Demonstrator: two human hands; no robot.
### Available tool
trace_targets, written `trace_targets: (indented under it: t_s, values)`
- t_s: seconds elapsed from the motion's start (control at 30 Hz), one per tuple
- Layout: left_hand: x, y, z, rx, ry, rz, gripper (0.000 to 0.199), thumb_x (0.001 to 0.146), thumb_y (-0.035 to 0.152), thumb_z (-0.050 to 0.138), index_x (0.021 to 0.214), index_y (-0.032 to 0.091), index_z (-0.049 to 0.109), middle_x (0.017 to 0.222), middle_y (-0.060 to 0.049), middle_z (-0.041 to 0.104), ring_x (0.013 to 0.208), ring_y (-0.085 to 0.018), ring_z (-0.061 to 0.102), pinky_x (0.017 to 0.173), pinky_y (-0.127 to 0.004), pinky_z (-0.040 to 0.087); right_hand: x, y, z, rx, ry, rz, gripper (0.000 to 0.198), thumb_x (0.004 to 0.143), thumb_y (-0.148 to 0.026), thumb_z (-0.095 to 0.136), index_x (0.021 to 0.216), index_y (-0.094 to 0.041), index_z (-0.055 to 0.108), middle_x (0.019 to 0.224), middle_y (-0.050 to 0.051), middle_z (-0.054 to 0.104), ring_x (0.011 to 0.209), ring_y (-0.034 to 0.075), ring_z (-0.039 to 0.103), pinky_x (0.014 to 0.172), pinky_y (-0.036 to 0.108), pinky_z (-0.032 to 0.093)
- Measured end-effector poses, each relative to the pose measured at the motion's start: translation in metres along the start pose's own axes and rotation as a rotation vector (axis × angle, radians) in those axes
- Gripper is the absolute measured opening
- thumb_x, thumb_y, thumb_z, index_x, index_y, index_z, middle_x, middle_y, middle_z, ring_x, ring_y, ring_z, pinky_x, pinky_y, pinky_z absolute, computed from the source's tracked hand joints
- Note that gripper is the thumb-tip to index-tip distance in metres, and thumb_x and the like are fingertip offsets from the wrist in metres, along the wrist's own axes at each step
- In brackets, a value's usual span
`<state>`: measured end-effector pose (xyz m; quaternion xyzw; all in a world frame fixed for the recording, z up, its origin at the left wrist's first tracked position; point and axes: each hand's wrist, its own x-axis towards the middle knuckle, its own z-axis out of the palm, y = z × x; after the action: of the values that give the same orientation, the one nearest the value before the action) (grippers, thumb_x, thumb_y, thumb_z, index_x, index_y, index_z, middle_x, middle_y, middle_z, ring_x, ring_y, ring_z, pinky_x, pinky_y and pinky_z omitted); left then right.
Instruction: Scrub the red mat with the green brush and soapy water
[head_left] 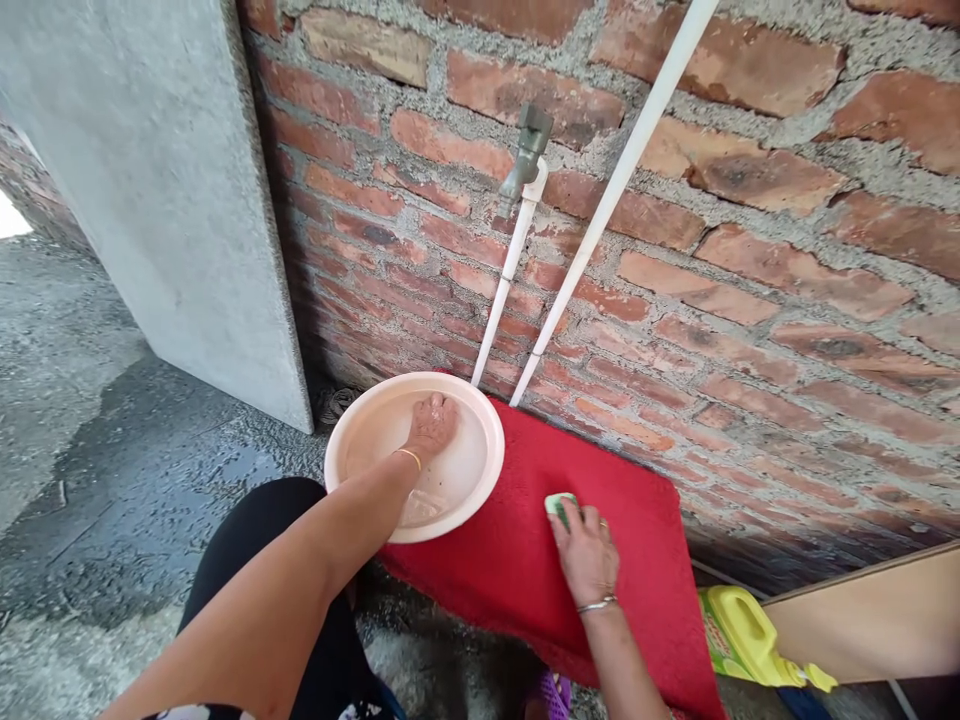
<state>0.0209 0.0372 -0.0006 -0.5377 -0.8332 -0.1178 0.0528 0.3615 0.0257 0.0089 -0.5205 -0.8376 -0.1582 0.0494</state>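
Note:
A pale pink plastic basin (339, 470) holds cloudy water and stands at the left end of a red cloth-covered surface (517, 580). My left hand (435, 424) dips inside it, fingers curled down near the far right wall; what they close on, if anything, is hidden. Near the basin's front wall lies a clear, see-through object (421, 506), too faint to name. Over the red cloth, my right hand (589, 555) grips a green and pale sponge (559, 503) by its near side, between thumb and fingers.
A tap (527, 150) on a white pipe rises behind the basin, beside a longer pipe (615, 200) along the brick wall (750, 290). A grey slab (187, 200) leans at left above wet floor (172, 460). A yellow bottle (742, 630) lies at lower right beside a board (870, 615).

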Motion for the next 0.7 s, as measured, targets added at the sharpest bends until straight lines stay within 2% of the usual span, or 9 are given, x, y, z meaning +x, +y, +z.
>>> trace_targets:
  t_s: [0.13,0.23,0.33,0.43,0.5,0.53,0.7]
  values:
    - [0.000,-0.001,0.000,-0.007,-0.003,0.000,0.032,0.095,0.025,0.038,0.104,0.013,0.066,0.106,-0.019,0.062,0.101,-0.032,0.059,0.087,-0.044,0.038,-0.016,0.081,0.017,-0.105,-0.029,0.216,0.042,0.097,-0.050,0.046,0.122,-0.024,0.068,0.094,0.009,0.064,0.078,0.019,0.061,0.072,0.030,0.044]
    - [0.000,-0.001,-0.001,-0.001,-0.007,-0.003,0.033,0.096,0.026,0.037,0.105,0.013,0.065,0.107,-0.018,0.062,0.101,-0.031,0.059,0.088,-0.044,0.039,-0.036,0.130,0.026,-0.112,-0.024,0.383,0.045,0.098,-0.051,0.041,0.122,-0.024,0.067,0.096,0.011,0.065,0.076,0.021,0.062,0.069,0.033,0.045]
    - [0.000,-0.002,-0.001,-0.007,0.000,0.001,0.032,0.095,0.025,0.037,0.103,0.014,0.066,0.107,-0.019,0.062,0.101,-0.031,0.059,0.087,-0.043,0.039,-0.057,0.164,0.031,-0.028,-0.034,0.547,0.050,0.097,-0.057,0.034,0.123,-0.027,0.065,0.094,0.010,0.066,0.071,0.022,0.062,0.064,0.034,0.046]
    - [0.001,-0.002,0.000,-0.010,0.015,-0.002,0.031,0.094,0.024,0.038,0.100,0.014,0.066,0.106,-0.019,0.062,0.100,-0.031,0.059,0.086,-0.043,0.039,-0.071,0.177,0.033,0.012,-0.007,0.672,0.057,0.096,-0.062,0.028,0.125,-0.027,0.065,0.093,0.010,0.066,0.067,0.023,0.061,0.059,0.035,0.045]
    - [0.001,-0.002,0.001,0.000,0.014,-0.001,0.031,0.093,0.025,0.038,0.100,0.014,0.066,0.105,-0.019,0.063,0.098,-0.031,0.059,0.085,-0.043,0.040,-0.075,0.171,0.031,-0.007,0.047,0.659,0.059,0.097,-0.061,0.028,0.125,-0.026,0.065,0.095,0.011,0.065,0.070,0.024,0.061,0.060,0.035,0.044]
    - [0.002,-0.002,0.001,0.006,0.010,0.001,0.031,0.093,0.025,0.038,0.100,0.014,0.066,0.105,-0.019,0.063,0.098,-0.031,0.059,0.085,-0.043,0.040,-0.076,0.165,0.030,-0.014,0.068,0.607,0.057,0.097,-0.060,0.029,0.124,-0.025,0.066,0.096,0.011,0.065,0.072,0.024,0.061,0.062,0.035,0.045]
    - [0.001,-0.002,0.001,0.033,0.015,0.002,0.032,0.093,0.024,0.037,0.100,0.014,0.066,0.104,-0.020,0.064,0.099,-0.032,0.060,0.085,-0.044,0.040,-0.071,0.128,0.023,-0.007,0.057,0.181,0.042,0.099,-0.046,0.038,0.119,-0.027,0.071,0.094,0.009,0.065,0.083,0.022,0.060,0.079,0.034,0.046]
